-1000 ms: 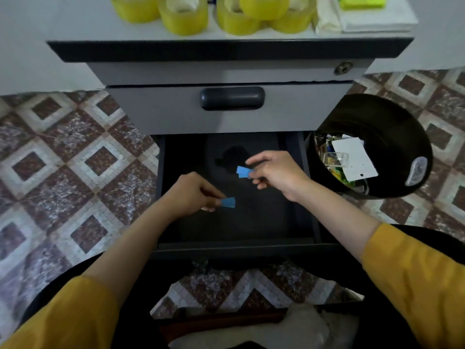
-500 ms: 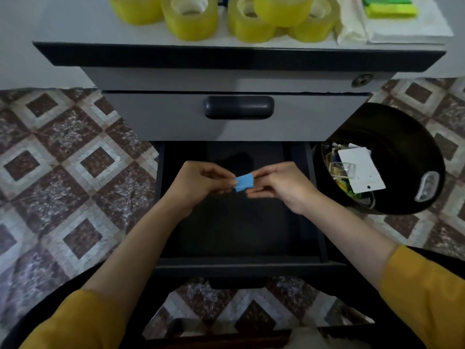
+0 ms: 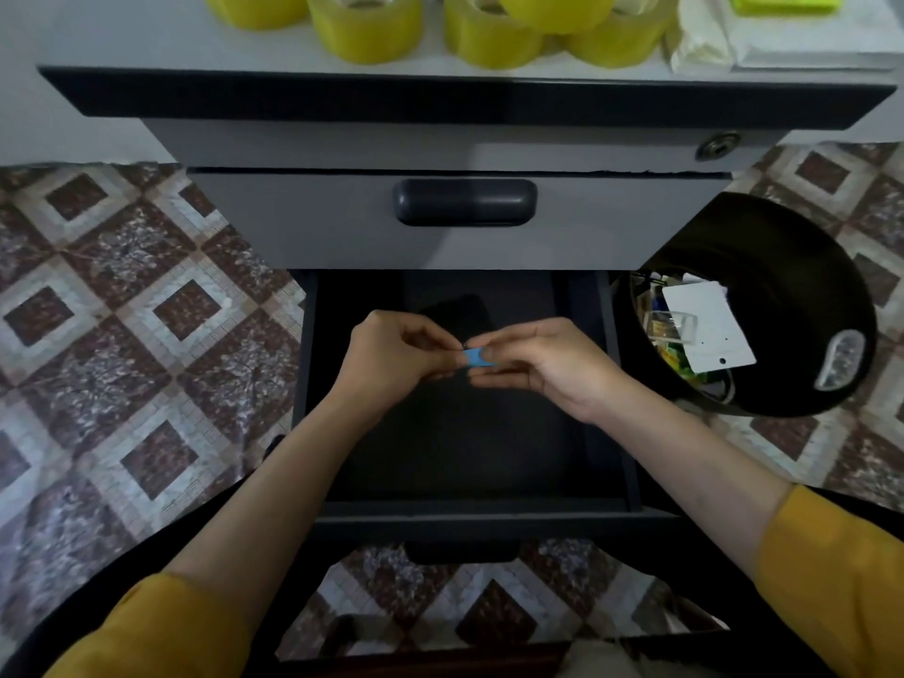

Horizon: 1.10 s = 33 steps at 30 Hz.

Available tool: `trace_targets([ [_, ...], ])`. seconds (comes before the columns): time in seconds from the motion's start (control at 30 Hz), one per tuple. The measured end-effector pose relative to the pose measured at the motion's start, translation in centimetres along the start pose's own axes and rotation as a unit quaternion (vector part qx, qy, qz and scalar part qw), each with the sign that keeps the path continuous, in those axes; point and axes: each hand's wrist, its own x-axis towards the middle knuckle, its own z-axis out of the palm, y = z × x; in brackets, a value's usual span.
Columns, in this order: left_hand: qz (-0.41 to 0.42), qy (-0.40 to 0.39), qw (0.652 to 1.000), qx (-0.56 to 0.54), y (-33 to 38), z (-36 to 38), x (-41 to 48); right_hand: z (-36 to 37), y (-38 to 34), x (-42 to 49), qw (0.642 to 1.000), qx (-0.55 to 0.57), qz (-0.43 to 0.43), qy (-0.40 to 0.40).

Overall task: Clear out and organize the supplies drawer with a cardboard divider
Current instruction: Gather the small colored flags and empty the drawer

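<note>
The lower dark drawer (image 3: 313,384) stands pulled out, its dark inside showing no loose supplies. Over its middle my left hand (image 3: 391,357) and my right hand (image 3: 543,362) meet fingertip to fingertip. Both pinch small blue paper pieces (image 3: 473,357), which now lie together as one blue patch; how many pieces there are I cannot tell. A darker rounded shape (image 3: 460,313) shows on the drawer floor behind the hands.
A black round bin (image 3: 792,296) with a white card (image 3: 709,330) and mixed scraps stands right of the drawer. The shut grey drawer with its dark handle (image 3: 464,202) sits above. Yellow tape rolls (image 3: 367,22) and white folded cloth (image 3: 704,36) lie on the cabinet top.
A second ago each hand held its own blue piece apart. The hands came together and the pieces now overlap between the fingertips.
</note>
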Motion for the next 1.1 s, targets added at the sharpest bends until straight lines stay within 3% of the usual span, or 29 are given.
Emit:
trace_targets([
  [0.13,0.128,0.025,0.983,0.131,0.0,-0.1,0.1,-0.4,0.0,-0.1,0.997,-0.074,-0.013,0.022],
  [0.2,0.185,-0.003,0.969,0.164,-0.2,-0.1,0.1,-0.6,-0.1,-0.1,0.995,-0.093,-0.016,0.032],
  [0.27,0.217,-0.035,0.951,0.218,-0.5,0.1,0.0,-0.8,-0.1,0.0,0.994,-0.103,-0.014,0.040],
  [0.4,0.282,-0.024,0.915,0.286,-0.8,0.7,-0.1,-0.8,0.0,0.1,0.993,-0.109,-0.008,0.039],
  [0.57,0.307,-0.009,0.900,0.309,-1.1,0.7,0.1,-0.7,-0.1,0.1,0.990,-0.139,-0.019,0.026],
  [0.63,0.300,-0.003,0.903,0.306,-1.1,0.6,0.1,-0.6,0.0,0.0,0.970,-0.233,-0.060,0.024],
  [0.73,0.289,0.003,0.909,0.299,-1.0,0.5,0.1,-0.3,0.7,0.1,0.880,-0.437,-0.176,0.065],
  [0.8,0.280,0.001,0.913,0.296,-0.9,0.6,0.0,-0.3,1.1,0.1,0.845,-0.478,-0.226,0.077],
  [1.0,0.273,0.008,0.903,0.331,-0.8,1.0,-0.2,-0.2,1.3,0.1,0.829,-0.485,-0.270,0.070],
  [1.1,0.267,0.020,0.903,0.337,-0.8,0.9,-0.2,-0.1,0.8,-0.1,0.816,-0.518,-0.242,0.082],
])
